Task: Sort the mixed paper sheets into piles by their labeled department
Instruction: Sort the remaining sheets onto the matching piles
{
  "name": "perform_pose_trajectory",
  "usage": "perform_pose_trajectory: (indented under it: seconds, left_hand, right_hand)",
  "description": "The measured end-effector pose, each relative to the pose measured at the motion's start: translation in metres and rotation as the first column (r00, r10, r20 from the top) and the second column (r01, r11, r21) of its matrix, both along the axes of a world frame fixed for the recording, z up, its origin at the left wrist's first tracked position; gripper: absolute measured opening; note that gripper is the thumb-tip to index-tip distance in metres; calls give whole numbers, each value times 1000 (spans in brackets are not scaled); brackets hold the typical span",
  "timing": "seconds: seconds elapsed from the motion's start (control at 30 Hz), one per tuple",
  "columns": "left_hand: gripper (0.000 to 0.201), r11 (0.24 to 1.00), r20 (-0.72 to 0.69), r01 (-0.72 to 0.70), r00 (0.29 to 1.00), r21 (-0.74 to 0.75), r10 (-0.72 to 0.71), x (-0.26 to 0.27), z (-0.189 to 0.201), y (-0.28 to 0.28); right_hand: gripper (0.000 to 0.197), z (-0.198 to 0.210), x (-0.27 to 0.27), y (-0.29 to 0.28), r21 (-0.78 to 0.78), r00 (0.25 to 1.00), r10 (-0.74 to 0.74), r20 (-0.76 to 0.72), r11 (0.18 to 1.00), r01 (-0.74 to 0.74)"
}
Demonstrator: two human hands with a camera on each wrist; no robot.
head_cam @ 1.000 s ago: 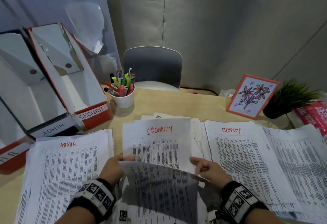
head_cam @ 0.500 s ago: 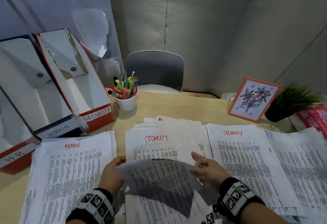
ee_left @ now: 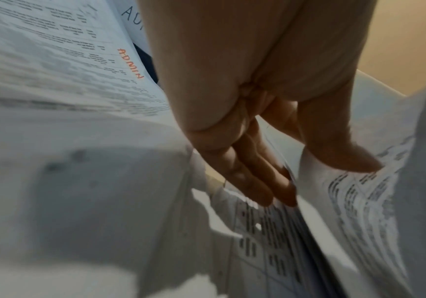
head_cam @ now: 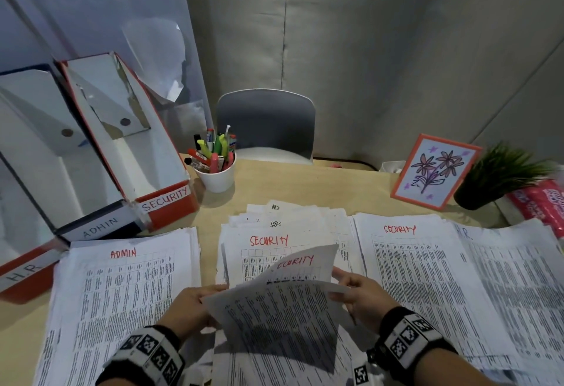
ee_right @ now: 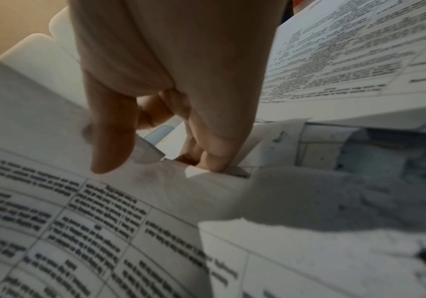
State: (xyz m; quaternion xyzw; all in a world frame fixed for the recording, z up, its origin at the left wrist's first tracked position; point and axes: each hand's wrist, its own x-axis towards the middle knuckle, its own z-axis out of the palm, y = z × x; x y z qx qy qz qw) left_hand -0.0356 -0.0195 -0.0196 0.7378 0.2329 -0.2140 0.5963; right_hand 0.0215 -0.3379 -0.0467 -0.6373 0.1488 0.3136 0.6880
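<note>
Across the lower middle of the head view, the mixed pile (head_cam: 268, 242) had opened further than a moment earlier. Where one sheet had been bent up, two now stood lifted. The front sheet (head_cam: 274, 324) curled toward the camera. Behind it rose a second sheet (head_cam: 302, 260) with SECURITY in red at its top. I judged that this label settled the sheet's place: the SECURITY pile (head_cam: 412, 278), just right of centre.

The left hand (head_cam: 189, 309) gripped the front sheet's left edge, thumb on top and fingers (ee_left: 255, 181) underneath. The right hand (head_cam: 360, 297) pinched its right edge, with one finger reaching behind the second sheet. The sheet's own label was hard to read from here.

Counted from large to small:
- One table (head_cam: 305, 190).
- Four paper piles in a row along the lower frame: the ADMIN pile (head_cam: 122, 294) at lower left, the mixed pile in the middle, the SECURITY pile, and the H.R. pile (head_cam: 512, 278) at far right.
- Three file boxes at the left edge, none of them showing paper inside: the SECURITY box (head_cam: 164, 196), the ADMIN box (head_cam: 100, 227) and the H.R. box (head_cam: 21, 275).
- One chair (head_cam: 265, 120) at upper centre.
- One flower picture (head_cam: 436, 172) and one plant (head_cam: 500, 172) at right.
- One cup (head_cam: 216, 178) of pens left of centre.
- Two lifted sheets and two hands.
</note>
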Motion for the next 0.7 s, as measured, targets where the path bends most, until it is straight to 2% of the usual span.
perform_pose_trajectory:
  seconds: [0.07,0.13,0.23,0.33,0.47,0.6,0.7]
  left_hand:
    - [44,997,14,24,1000,77,-25,1,4,-4]
    - [50,990,36,4,999,138,-9,4,-3,-4]
    - [38,978,95,-79,994,192,62,8,-12,-7]
    - [24,966,213,-178,967,187,137,8,-4,-19]
    - [33,947,169,-293,948,131,270,8,-10,-12]
    - [38,925,161,-367,923,99,349,3,-21,0]
    - [40,921,216,-374,913,110,345,-1,-17,-1]
  right_hand:
    - [21,1,0,3,19,997,-47,-68,999,48]
    - [24,2,0,4,19,987,-91,-129,995,94]
    - [27,1,1,4,-15,984,-81,-157,997,80]
    - [23,1,-2,5,-24,983,-29,-182,999,25]
    - [11,0,-7,8,-51,979,163,-127,984,-170]
    - [44,-5,-6,10,-41,974,226,-27,973,-227]
    - [43,-4,-8,10,-68,977,214,-15,974,-215]
